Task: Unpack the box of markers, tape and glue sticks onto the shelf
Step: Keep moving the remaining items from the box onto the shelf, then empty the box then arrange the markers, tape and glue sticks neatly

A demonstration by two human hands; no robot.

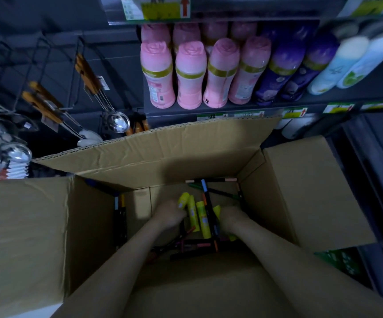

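An open cardboard box (167,154) stands below me with its flaps spread. On its bottom lie yellow glue sticks (201,218) and several dark markers (209,200) with coloured caps. Both my arms reach deep into it. My left hand (170,213) grips a yellow glue stick (183,199) at the left of the pile. My right hand (232,216) is curled round another yellow glue stick (217,211) at the right. The fingers of both hands are hidden from above. No tape is visible.
A dark shelf (186,109) behind the box holds pink bottles (189,74), purple bottles (282,70) and pale ones (337,63). Metal ladles with wooden handles (114,120) hang at the left. More dark shelving (381,180) runs along the right.
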